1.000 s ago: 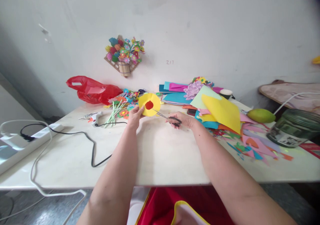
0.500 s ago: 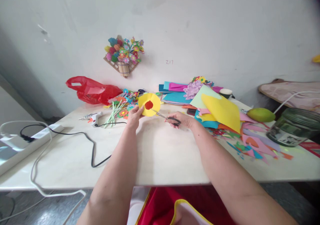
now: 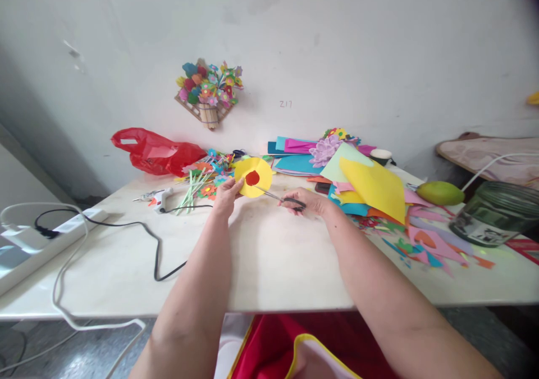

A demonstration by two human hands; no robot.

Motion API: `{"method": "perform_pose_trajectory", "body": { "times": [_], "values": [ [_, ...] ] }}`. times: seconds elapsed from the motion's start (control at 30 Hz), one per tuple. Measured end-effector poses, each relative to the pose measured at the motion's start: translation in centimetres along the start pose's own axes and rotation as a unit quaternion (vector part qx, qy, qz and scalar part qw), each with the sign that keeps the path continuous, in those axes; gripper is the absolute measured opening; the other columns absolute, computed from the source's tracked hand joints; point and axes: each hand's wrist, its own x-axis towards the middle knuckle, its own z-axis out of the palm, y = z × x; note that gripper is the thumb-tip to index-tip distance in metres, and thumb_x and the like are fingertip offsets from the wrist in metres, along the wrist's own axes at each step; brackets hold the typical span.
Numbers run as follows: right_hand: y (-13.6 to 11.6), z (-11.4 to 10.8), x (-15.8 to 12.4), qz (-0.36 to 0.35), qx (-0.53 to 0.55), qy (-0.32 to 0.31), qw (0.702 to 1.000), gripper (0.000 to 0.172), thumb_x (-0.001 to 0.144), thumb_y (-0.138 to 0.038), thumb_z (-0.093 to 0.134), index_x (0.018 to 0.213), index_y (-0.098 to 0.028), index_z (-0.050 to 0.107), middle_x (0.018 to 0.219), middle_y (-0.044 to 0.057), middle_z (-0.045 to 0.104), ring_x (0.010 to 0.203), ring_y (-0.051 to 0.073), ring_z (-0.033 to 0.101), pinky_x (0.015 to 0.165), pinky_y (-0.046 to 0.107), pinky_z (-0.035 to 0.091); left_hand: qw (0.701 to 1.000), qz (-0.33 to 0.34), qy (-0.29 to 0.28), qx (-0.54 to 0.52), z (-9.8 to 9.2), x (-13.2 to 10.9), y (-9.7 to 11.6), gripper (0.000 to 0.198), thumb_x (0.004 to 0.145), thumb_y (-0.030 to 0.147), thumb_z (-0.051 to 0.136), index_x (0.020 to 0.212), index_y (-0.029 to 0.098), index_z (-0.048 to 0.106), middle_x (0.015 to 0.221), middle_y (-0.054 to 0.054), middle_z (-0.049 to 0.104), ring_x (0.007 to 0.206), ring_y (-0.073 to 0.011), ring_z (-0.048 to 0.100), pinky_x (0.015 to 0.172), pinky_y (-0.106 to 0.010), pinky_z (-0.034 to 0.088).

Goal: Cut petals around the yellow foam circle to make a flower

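Note:
My left hand (image 3: pixel 227 192) pinches the lower left edge of a round yellow foam or paper disc (image 3: pixel 264 171), held up above the table. At the disc's middle sits a smaller red circle (image 3: pixel 252 178). Scissors with dark handles (image 3: pixel 293 203) are gripped in my right hand (image 3: pixel 309 202). Their blades point left, across the lower right part of the disc, with the tips close to the red circle. Whether the blades are cutting into the disc I cannot tell.
Left of my hands lie a white glue gun (image 3: pixel 160 200), pale green sticks (image 3: pixel 192 191), a red plastic bag (image 3: pixel 158 153) and a power strip (image 3: pixel 82 222). To the right are coloured sheets (image 3: pixel 374 188), scraps (image 3: pixel 427 247), a mango-like fruit (image 3: pixel 440 193) and a glass jar (image 3: pixel 494 213).
The yellow disc has shifted very slightly right and down, and the scissors have moved a little right with my right hand. Both hands keep their holds.

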Motion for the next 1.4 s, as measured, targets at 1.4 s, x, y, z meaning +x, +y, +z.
{"method": "perform_pose_trajectory", "body": {
  "times": [1.4],
  "values": [
    [-0.4,0.4,-0.1,-0.004,-0.008,0.017,1.000,0.024,0.074,-0.032,0.061,0.082,-0.010,0.064,0.045,-0.006,0.046,0.037,0.004,0.034,0.036,0.019,0.027,1.000,-0.011,-0.008,0.007,-0.1,0.0,0.1,0.044,0.059,0.046,0.077,0.090,0.016,0.069,0.083,-0.005,0.070,0.070,-0.0169,0.065,0.064,-0.027,0.051]
  ]
}}
